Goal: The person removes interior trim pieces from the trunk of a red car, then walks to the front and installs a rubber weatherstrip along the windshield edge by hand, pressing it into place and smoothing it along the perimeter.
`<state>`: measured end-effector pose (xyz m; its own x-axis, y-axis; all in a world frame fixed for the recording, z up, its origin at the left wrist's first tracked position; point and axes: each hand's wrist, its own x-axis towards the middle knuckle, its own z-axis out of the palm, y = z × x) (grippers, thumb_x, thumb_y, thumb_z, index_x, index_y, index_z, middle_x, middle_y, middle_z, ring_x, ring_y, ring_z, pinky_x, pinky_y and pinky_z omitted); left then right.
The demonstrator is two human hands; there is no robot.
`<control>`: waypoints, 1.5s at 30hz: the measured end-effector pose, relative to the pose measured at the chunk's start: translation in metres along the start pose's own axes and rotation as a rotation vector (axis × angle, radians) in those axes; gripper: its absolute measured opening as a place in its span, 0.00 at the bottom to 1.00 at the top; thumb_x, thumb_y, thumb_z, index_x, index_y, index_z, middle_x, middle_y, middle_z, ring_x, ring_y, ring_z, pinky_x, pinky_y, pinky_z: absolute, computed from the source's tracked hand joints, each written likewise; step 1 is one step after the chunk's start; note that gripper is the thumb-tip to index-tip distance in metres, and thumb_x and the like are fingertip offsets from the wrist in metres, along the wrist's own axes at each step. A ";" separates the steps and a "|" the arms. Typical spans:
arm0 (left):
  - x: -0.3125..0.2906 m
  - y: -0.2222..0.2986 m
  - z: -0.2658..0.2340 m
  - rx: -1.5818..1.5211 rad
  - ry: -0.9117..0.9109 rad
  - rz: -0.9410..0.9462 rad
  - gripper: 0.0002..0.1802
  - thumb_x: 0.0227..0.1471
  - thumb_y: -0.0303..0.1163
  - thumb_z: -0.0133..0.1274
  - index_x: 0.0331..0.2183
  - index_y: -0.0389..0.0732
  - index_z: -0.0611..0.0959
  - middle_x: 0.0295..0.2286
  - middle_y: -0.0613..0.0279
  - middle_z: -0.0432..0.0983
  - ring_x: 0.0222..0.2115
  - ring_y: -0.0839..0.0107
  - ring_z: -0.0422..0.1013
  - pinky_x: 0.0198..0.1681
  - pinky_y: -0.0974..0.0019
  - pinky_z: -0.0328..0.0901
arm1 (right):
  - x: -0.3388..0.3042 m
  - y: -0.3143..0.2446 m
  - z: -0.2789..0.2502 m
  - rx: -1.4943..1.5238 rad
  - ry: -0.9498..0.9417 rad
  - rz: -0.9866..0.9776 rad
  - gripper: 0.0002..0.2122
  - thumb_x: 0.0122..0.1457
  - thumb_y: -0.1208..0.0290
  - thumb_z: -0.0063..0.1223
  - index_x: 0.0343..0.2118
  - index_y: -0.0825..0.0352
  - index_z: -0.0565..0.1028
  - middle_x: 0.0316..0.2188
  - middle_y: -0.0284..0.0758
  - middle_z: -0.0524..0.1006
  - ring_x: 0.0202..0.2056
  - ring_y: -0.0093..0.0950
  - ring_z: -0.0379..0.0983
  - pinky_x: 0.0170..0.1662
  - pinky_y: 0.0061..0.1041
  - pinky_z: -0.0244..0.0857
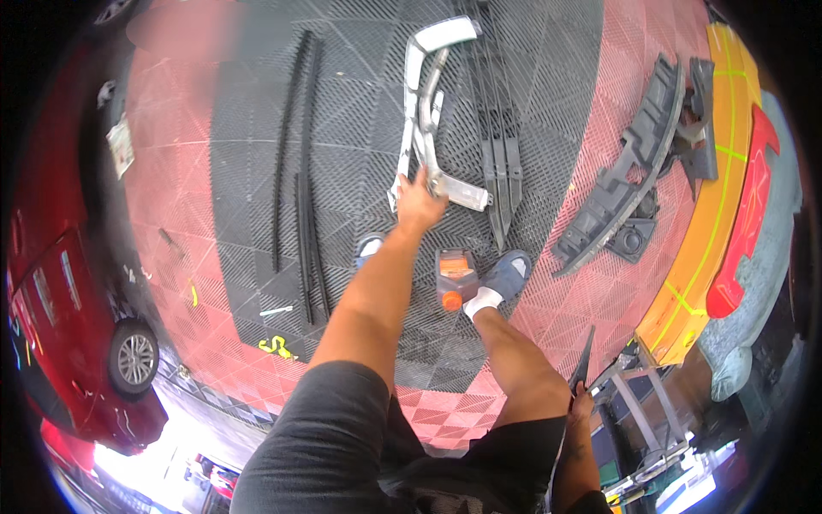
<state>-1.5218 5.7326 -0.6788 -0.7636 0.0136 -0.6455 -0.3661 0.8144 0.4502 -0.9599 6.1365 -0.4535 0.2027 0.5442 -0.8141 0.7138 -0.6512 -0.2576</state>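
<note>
My left hand (419, 204) reaches down to the floor, fingers closed around the lower part of the white and silver car trim pieces (413, 103). These pieces are long, bent and overlapping, and a short one (465, 195) sticks out to the right of the hand. Low on the right, my right hand (582, 403) grips a dark, narrow strip (586, 358) with a pointed upper end. An orange-capped jug (456, 278) stands between my feet, just below the left hand.
Long black strips (301, 171) lie to the left, and black slatted trim (501, 154) to the right. Further right are a black panel (629, 171), a yellow bumper (693, 257) and a red part (745, 231). A red car (77, 343) stands at far left; a metal stand (646, 403) is lower right.
</note>
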 end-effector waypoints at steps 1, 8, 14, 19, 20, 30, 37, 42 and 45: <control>-0.023 -0.011 -0.027 0.007 -0.041 -0.015 0.52 0.58 0.49 0.74 0.78 0.48 0.73 0.78 0.18 0.49 0.75 0.20 0.61 0.78 0.38 0.64 | -0.024 -0.024 0.012 -0.005 0.008 -0.040 0.09 0.79 0.66 0.64 0.51 0.62 0.76 0.35 0.32 0.80 0.32 0.31 0.85 0.28 0.33 0.75; -0.298 -0.061 -0.169 -0.400 -0.210 -0.083 0.39 0.61 0.48 0.72 0.65 0.35 0.85 0.47 0.37 0.90 0.49 0.45 0.88 0.54 0.45 0.80 | -0.261 -0.095 0.008 -0.372 -0.242 -0.346 0.09 0.76 0.68 0.67 0.49 0.64 0.78 0.31 0.31 0.82 0.26 0.28 0.81 0.27 0.30 0.73; -0.502 -0.015 -0.362 -0.700 -0.611 0.255 0.68 0.58 0.65 0.78 0.83 0.44 0.62 0.67 0.37 0.77 0.69 0.47 0.75 0.71 0.43 0.71 | -0.512 -0.111 0.120 -0.553 -0.869 -0.498 0.10 0.72 0.70 0.72 0.49 0.66 0.80 0.32 0.30 0.82 0.26 0.22 0.77 0.30 0.28 0.73; -0.639 0.005 -0.475 -0.923 -0.378 0.171 0.44 0.75 0.58 0.62 0.80 0.51 0.69 0.62 0.51 0.83 0.58 0.62 0.83 0.58 0.57 0.80 | -0.662 -0.097 0.151 -0.900 -1.108 -0.779 0.15 0.72 0.68 0.72 0.55 0.67 0.81 0.35 0.28 0.82 0.28 0.19 0.74 0.32 0.24 0.70; -0.651 -0.005 -0.482 -0.959 -0.322 0.170 0.39 0.78 0.56 0.60 0.79 0.51 0.72 0.60 0.52 0.84 0.56 0.63 0.83 0.57 0.57 0.80 | -0.665 -0.090 0.158 -0.941 -1.143 -0.848 0.14 0.72 0.67 0.72 0.55 0.67 0.81 0.35 0.28 0.82 0.28 0.19 0.74 0.32 0.24 0.70; -0.748 -0.080 -0.585 -1.221 0.645 0.004 0.20 0.79 0.38 0.57 0.64 0.41 0.83 0.51 0.54 0.85 0.38 0.65 0.86 0.41 0.61 0.82 | -0.634 -0.127 0.193 -0.976 -0.811 -1.176 0.12 0.78 0.64 0.63 0.52 0.68 0.84 0.41 0.38 0.89 0.35 0.29 0.83 0.40 0.35 0.77; -0.711 -0.164 -0.696 -1.608 0.724 0.113 0.26 0.76 0.24 0.60 0.69 0.42 0.74 0.54 0.50 0.84 0.50 0.57 0.86 0.57 0.55 0.84 | -0.672 -0.134 0.247 -1.041 -0.651 -1.265 0.27 0.74 0.51 0.66 0.62 0.71 0.82 0.55 0.51 0.88 0.58 0.46 0.85 0.63 0.43 0.74; -0.604 -0.212 -0.806 -1.738 0.697 0.187 0.27 0.75 0.25 0.62 0.69 0.38 0.73 0.57 0.47 0.82 0.53 0.54 0.86 0.59 0.54 0.84 | -0.724 -0.126 0.407 -0.993 -0.675 -1.169 0.36 0.81 0.38 0.49 0.69 0.71 0.79 0.65 0.57 0.83 0.69 0.50 0.79 0.71 0.43 0.68; -0.509 -0.254 -0.903 -1.755 0.618 0.215 0.27 0.75 0.25 0.62 0.69 0.37 0.73 0.58 0.46 0.81 0.54 0.54 0.86 0.59 0.54 0.84 | -0.792 -0.133 0.542 -1.071 -0.796 -1.186 0.34 0.83 0.40 0.45 0.67 0.72 0.80 0.62 0.55 0.85 0.66 0.50 0.81 0.69 0.43 0.69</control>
<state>-1.5203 4.9949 0.0924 -0.7777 -0.4899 -0.3940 -0.0022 -0.6245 0.7810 -1.5792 5.5054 -0.0564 -0.8027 -0.1531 -0.5764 0.3692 0.6315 -0.6819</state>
